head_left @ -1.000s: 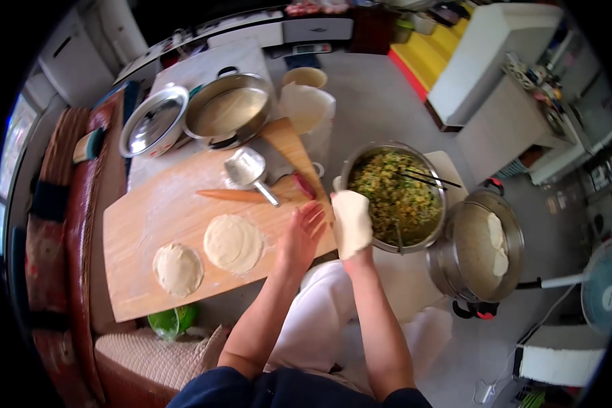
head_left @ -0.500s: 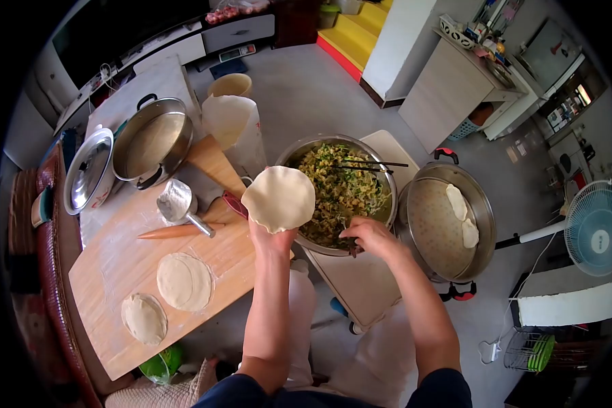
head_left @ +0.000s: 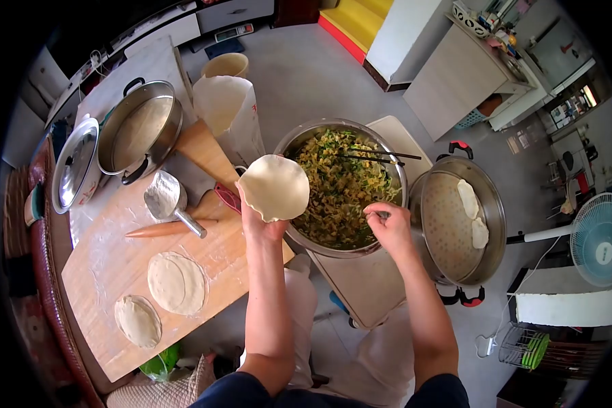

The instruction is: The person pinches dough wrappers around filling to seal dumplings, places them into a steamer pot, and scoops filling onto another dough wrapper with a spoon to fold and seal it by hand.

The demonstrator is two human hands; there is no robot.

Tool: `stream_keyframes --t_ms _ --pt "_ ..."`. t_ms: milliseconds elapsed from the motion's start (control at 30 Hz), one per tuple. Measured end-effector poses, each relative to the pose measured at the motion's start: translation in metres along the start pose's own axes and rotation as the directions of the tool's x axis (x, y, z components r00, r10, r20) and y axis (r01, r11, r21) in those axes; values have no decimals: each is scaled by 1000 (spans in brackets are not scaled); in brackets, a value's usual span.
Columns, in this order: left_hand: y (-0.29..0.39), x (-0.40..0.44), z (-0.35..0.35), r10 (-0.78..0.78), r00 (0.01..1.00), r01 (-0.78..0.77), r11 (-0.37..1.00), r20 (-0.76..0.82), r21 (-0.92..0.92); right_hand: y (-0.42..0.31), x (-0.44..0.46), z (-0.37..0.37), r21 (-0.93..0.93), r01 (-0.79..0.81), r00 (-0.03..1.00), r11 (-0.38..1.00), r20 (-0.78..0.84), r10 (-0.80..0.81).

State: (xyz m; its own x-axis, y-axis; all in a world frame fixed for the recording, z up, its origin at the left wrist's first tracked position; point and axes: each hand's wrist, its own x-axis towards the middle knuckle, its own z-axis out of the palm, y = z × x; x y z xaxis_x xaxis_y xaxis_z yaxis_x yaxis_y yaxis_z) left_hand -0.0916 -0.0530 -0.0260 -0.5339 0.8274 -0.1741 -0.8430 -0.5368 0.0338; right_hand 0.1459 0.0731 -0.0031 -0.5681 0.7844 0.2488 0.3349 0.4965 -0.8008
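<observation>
My left hand holds up a round, thin dough wrapper, which lies slightly cupped over the palm and fingers. Beside it stands a steel bowl of chopped yellow-and-green filling, with a pair of dark chopsticks across its far side. Over the bowl's near right rim is my right hand, its fingers curled in a pinch; whatever they grip is hidden. On the wooden board at left lie a flat dough round and a folded dough piece.
At right, a wide steel pan contains two pale dough pieces. A metal flour scoop, a wooden rolling pin and a red-handled cleaver rest on the board. Behind are another pot, a lid and a white bag.
My right hand has risen from the bowl's near rim and shifted right. The wrapper on my left hand has moved slightly up and left and looks more cupped. The whole view has shifted a little.
</observation>
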Motion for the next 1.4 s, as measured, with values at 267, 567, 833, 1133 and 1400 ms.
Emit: stream_keyframes --t_ms 267,567,833,1133,1400 --pt "10 11 -15 -9 1000 9 1000 -1 7 13 -12 47 552 -461 881 695 189 434" --pt "1 10 -4 26 993 -17 997 -119 80 16 -8 62 784 -469 815 406 208 541" --pt "1 13 -9 22 995 -13 996 -102 83 17 -4 62 894 -326 856 309 141 497" --pt "-8 14 -5 1 996 9 994 -90 107 -1 18 33 920 -197 940 339 79 331" --pt "-49 11 20 -132 991 132 988 1 76 -60 15 16 606 -5 999 795 -23 23"
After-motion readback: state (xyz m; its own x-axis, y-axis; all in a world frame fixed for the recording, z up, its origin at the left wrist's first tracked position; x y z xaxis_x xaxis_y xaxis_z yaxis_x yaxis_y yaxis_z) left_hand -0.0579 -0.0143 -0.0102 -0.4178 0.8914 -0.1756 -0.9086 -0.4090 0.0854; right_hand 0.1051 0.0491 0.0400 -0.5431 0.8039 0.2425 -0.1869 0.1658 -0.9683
